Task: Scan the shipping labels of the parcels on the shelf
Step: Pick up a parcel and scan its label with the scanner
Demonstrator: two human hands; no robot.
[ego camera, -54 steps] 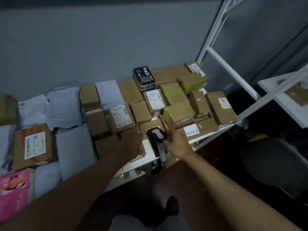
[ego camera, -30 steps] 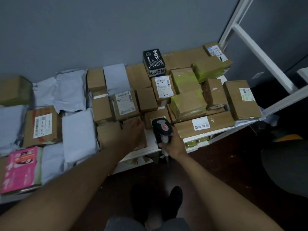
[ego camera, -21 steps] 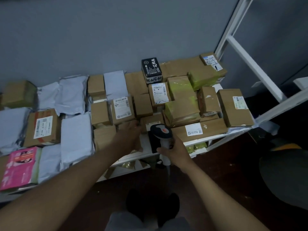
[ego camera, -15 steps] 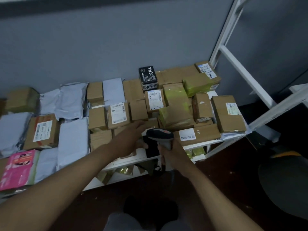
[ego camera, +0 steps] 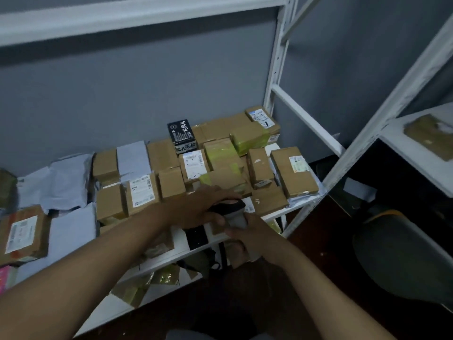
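Many parcels crowd the white shelf: brown boxes, grey mailer bags and a black box. White shipping labels show on a box at centre left, a box in the middle, a box at the right end and a box at far left. In front of the shelf edge is a handheld scanner with a black head and a grey handle. My right hand grips the handle from below. My left hand curls over the scanner's head and hides most of it.
Boxes wrapped in yellow-green tape sit at the back right. A lower shelf holds small packets. A second white rack at the right carries a flat brown parcel. A dark rounded object stands on the floor.
My left hand left the brown box at the shelf front and moved right onto the scanner's head. The scanner shifted slightly right, and my view tilted upward.
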